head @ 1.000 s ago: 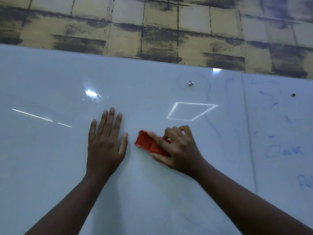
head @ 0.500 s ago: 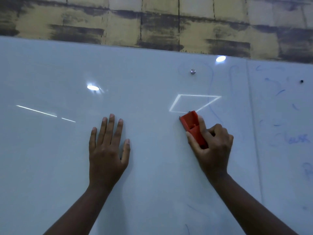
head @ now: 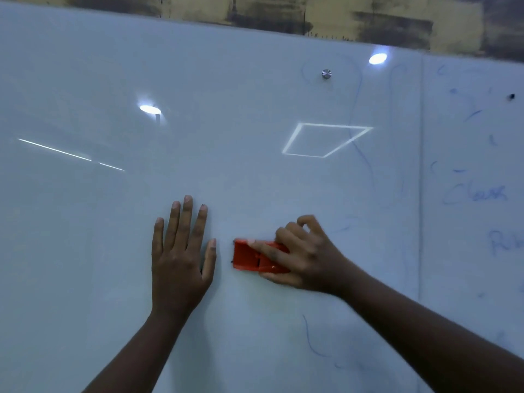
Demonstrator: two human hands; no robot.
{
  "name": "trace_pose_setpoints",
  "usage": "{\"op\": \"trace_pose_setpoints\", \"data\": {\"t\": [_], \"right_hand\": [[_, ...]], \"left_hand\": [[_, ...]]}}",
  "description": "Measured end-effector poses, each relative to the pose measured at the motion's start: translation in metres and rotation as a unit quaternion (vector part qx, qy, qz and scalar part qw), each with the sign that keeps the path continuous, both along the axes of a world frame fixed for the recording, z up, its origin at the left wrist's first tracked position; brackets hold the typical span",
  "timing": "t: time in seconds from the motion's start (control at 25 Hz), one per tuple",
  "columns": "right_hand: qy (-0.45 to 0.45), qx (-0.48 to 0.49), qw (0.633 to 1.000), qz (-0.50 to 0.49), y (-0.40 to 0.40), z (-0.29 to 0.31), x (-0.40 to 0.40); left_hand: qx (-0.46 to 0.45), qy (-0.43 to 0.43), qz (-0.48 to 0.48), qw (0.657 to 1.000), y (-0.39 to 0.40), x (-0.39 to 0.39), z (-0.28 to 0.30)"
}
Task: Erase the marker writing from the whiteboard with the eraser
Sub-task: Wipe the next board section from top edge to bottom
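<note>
While the middle of the whiteboard [head: 85,251] looks wiped, faint blue marker writing [head: 476,194] remains toward 3 o'clock, so the job seems partly done.

Head view: the right hand [head: 303,256] grasps the red eraser [head: 249,255] flat against the board just below centre, beside the left hand [head: 181,251], which lies released with fingers straight on the board. More blue strokes trail toward 5 o'clock. A metal stud [head: 326,74] sits at 1 o'clock among light reflections; a yellow and dark stained wall [head: 340,15] runs along 12 o'clock.
</note>
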State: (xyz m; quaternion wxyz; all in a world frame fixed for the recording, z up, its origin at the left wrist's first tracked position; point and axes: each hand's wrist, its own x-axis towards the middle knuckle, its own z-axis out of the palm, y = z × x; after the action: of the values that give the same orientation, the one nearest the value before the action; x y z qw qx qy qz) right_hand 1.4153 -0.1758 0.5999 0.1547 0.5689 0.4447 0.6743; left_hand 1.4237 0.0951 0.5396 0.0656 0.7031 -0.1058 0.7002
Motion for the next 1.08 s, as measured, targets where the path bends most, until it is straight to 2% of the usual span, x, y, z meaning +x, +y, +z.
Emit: {"op": "trace_pose_setpoints", "data": {"t": [0.08, 0.2, 0.32, 0.4, 0.48, 0.64, 0.8, 0.92, 1.08], "right_hand": [[-0.015, 0.060, 0.998, -0.010, -0.022, 0.024, 0.001], [-0.014, 0.225, 0.974, -0.031, -0.051, 0.046, 0.005], [0.031, 0.364, 0.931, -0.012, -0.047, 0.035, 0.007], [0.053, 0.413, 0.909, 0.002, -0.035, 0.019, 0.007], [0.050, 0.390, 0.919, -0.004, -0.027, -0.001, 0.006], [0.069, 0.234, 0.970, -0.021, -0.026, -0.047, -0.002], [0.070, 0.181, 0.978, -0.083, -0.045, -0.065, -0.012], [0.086, 0.242, 0.959, -0.121, -0.070, -0.044, -0.023], [0.168, 0.403, 0.890, -0.130, -0.089, -0.025, -0.033]], "left_hand": [[0.000, -0.003, 0.003, 1.000, 0.002, 0.000, -0.012], [-0.004, -0.003, 0.006, 1.000, 0.002, -0.001, -0.025], [-0.003, 0.003, 0.010, 1.000, 0.002, -0.001, -0.035], [0.000, 0.004, 0.010, 1.000, 0.002, -0.001, -0.041], [-0.001, 0.004, 0.014, 1.000, 0.003, -0.001, -0.047], [-0.002, 0.017, 0.016, 1.000, 0.003, -0.002, -0.057], [-0.002, 0.024, 0.016, 1.000, 0.003, -0.004, -0.068], [-0.006, 0.021, 0.014, 1.000, 0.003, -0.004, -0.074], [-0.009, 0.026, 0.014, 1.000, 0.003, -0.004, -0.080]]}}
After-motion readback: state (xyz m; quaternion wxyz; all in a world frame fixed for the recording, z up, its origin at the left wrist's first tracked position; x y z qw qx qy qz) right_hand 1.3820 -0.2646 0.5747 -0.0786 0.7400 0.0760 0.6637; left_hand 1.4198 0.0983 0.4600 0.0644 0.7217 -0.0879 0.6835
